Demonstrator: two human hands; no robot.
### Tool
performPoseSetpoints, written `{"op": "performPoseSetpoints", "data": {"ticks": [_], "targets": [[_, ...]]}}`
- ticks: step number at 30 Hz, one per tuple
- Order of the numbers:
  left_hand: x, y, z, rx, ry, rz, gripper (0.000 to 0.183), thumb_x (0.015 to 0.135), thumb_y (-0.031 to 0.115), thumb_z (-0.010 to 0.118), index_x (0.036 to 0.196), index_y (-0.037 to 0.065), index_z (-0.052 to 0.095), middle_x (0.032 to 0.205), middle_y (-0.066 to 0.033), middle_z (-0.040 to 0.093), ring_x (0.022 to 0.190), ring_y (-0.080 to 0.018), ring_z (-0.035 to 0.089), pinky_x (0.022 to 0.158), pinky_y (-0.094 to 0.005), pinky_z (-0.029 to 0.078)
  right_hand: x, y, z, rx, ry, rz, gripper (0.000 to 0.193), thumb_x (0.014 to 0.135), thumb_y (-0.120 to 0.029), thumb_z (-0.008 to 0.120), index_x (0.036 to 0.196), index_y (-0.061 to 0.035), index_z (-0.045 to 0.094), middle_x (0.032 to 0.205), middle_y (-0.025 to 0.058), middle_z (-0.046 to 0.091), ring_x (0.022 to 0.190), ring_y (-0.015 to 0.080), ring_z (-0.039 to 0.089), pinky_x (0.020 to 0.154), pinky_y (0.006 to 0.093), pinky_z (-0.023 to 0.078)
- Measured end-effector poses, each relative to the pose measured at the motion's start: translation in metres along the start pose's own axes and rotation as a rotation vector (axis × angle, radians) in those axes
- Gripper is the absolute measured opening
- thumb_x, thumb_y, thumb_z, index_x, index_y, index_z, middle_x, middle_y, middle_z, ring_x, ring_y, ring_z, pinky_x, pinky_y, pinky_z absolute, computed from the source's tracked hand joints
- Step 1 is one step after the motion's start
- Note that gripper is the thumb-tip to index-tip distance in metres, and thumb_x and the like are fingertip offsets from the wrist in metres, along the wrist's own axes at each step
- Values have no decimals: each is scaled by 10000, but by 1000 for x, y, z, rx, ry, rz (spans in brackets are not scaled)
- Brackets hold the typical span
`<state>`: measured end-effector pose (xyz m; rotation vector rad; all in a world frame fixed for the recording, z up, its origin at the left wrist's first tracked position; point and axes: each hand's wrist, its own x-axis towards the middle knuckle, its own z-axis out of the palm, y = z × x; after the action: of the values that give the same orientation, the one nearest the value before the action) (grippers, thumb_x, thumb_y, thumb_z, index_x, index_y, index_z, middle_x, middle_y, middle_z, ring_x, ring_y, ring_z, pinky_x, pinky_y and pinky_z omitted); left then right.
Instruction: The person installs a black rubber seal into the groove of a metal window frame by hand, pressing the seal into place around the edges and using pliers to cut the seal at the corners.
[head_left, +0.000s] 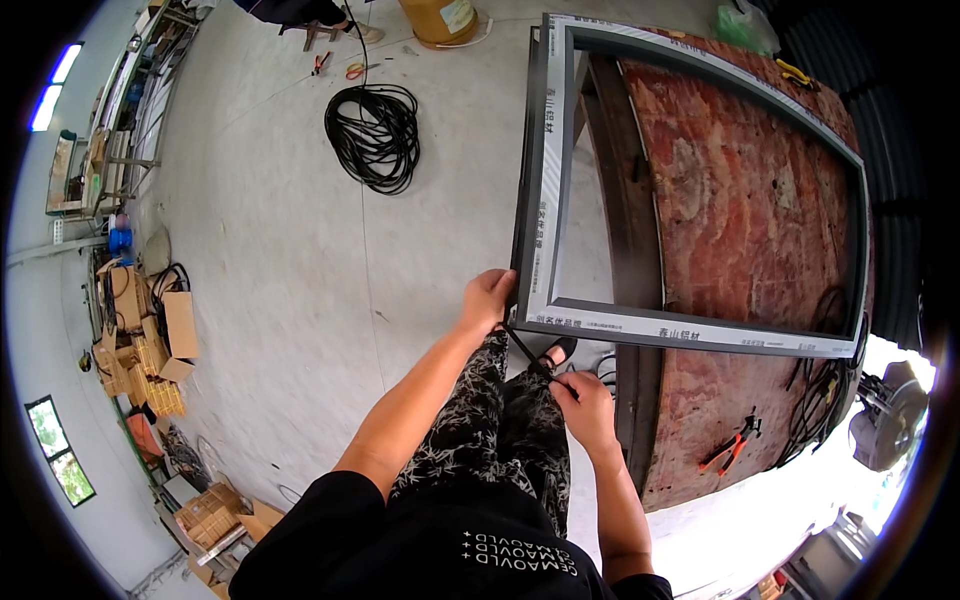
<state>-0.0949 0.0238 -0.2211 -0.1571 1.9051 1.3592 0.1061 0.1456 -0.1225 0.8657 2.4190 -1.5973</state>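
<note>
We're at the near left corner of the grey aluminium window frame (548, 200), which lies flat on the reddish plywood worktop (740, 200) and overhangs its left edge above the concrete floor (280, 250). A thin black rubber strip (530, 355) runs taut from that corner down to the right hand, so the seal looks to be going in right here at the corner; whether any of it is already seated along the frame's other sides I can't tell from this view, and by my reading most of the run is still ahead. The left hand (488, 298) is up at the corner, fingers curled round the frame's outer edge and pinning the strip's upper end, arm stretched forward and nearly straight. The right hand (585, 400) sits lower and closer to the body, closed in a pinch on the strip, wrist bent, forearm rising from the lower edge. More black cable or strip hangs off the worktop's near right end (820, 400), red-handled pliers (730, 450) lie beside it, and a big black coil (373, 135) sits well apart on the floor.
</note>
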Motion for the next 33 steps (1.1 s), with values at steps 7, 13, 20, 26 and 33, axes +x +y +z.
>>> {"op": "performPoseSetpoints", "data": {"ticks": [7,13,20,26,33], "targets": [[-27,8,9,-59,2,-124,300,1002,271,549,1017,-3,669,847,-26,674,728,-83,570,687,-257,452,12,2,-9,-122,75,-149,111,827,-125,685,875,-25,676,825,146,638,763,359,618,661,411,494],[-28,-6,0,-303,-20,-228,366,987,352,568,1114,17,641,867,-19,669,755,-96,592,715,-274,473,12,5,-19,-135,52,-201,129,835,-138,683,920,-41,677,830,149,634,758,357,619,657,420,497],[-16,19,1,-240,22,-199,389,975,384,582,1073,17,663,836,-1,665,685,-83,567,695,-247,460,30,12,-21,-212,96,-328,155,844,-118,665,988,-60,670,856,153,641,746,364,624,643,413,504],[-3,8,4,-228,-58,-85,269,978,299,593,954,48,688,789,31,660,690,-58,548,642,-230,409,43,21,-19,-427,174,-493,192,835,-85,656,1020,-44,686,968,142,656,898,355,621,776,428,507],[-8,12,2,-235,-66,-101,231,973,276,606,951,60,684,785,44,652,692,-52,537,652,-218,402,51,34,-14,-548,217,-570,244,805,-66,678,1048,-71,695,986,111,657,901,335,630,760,403,530]]}}
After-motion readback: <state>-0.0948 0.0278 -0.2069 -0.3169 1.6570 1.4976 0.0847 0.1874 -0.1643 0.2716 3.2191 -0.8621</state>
